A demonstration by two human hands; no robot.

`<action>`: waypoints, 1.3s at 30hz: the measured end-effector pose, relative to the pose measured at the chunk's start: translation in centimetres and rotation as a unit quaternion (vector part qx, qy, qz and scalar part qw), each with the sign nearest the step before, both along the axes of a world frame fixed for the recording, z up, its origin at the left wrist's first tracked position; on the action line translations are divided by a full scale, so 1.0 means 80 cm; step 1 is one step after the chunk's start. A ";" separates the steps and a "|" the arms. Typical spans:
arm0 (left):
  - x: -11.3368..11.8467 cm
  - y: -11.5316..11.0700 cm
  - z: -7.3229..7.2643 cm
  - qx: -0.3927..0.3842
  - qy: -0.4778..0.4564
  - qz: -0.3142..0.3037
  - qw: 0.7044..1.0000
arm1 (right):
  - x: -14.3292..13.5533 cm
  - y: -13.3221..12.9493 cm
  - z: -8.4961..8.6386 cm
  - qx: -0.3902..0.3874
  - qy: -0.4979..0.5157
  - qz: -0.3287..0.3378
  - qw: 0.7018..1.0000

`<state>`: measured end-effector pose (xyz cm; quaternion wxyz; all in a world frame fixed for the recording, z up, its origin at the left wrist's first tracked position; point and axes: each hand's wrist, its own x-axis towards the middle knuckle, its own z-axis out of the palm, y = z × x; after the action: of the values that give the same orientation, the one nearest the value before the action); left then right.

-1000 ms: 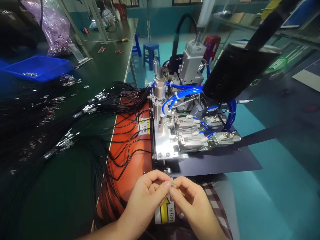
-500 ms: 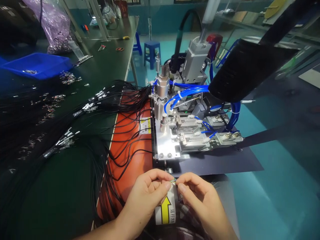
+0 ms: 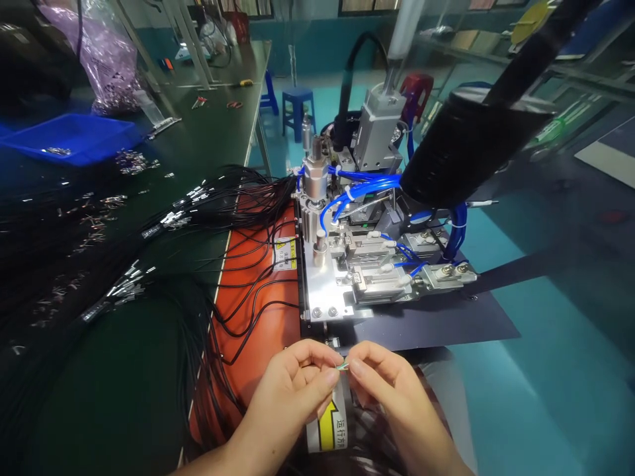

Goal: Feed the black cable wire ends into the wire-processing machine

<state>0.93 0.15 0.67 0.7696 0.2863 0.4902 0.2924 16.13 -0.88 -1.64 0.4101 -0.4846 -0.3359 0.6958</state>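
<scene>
Thin coloured wires (image 3: pixel 342 366), greenish and whitish, show between the fingertips of both hands, just in front of the machine. My left hand (image 3: pixel 297 390) is closed in a pinch on one side of them. From the other side, the thumb and forefinger of my right hand (image 3: pixel 389 387) pinch their ends. Below the fingers lies a white label with a yellow arrow (image 3: pixel 327 423), partly covered by my left hand. The metal machine (image 3: pixel 322 284) with its cylinders stands right beyond both hands. Where the wires run behind my left hand is hidden.
Black cables (image 3: pixel 248 297) cross the orange-red surface (image 3: pixel 262 330) left of the machine. More cable bundles with silvery ends (image 3: pixel 129 284) lie on the dark green table (image 3: pixel 133 357), near a blue tray (image 3: pixel 74 135). A black lamp-like cylinder (image 3: pixel 461 145) overhangs the machine's right side.
The view has shifted slightly. Both hands stay together at nearly the same place, and the coloured wires between the fingertips show a little more clearly.
</scene>
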 end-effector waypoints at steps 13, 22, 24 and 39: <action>0.000 -0.001 0.006 0.049 -0.056 -0.021 0.997 | -0.002 -0.004 0.006 -0.073 0.126 -0.018 0.989; -0.002 -0.007 -0.003 0.103 -0.093 -0.034 0.990 | 0.008 -0.006 0.001 -0.102 0.189 0.043 0.976; -0.003 -0.008 -0.004 0.109 -0.093 -0.037 0.989 | 0.010 -0.005 0.002 -0.104 0.196 0.043 0.974; -0.005 -0.013 0.001 0.109 -0.089 -0.042 0.989 | 0.012 -0.010 -0.011 -0.090 0.230 0.068 0.967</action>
<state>0.56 -0.87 0.74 0.7857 0.3618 0.3725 0.3362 17.07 -1.65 -2.48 0.3827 -0.3227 -0.2008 0.8421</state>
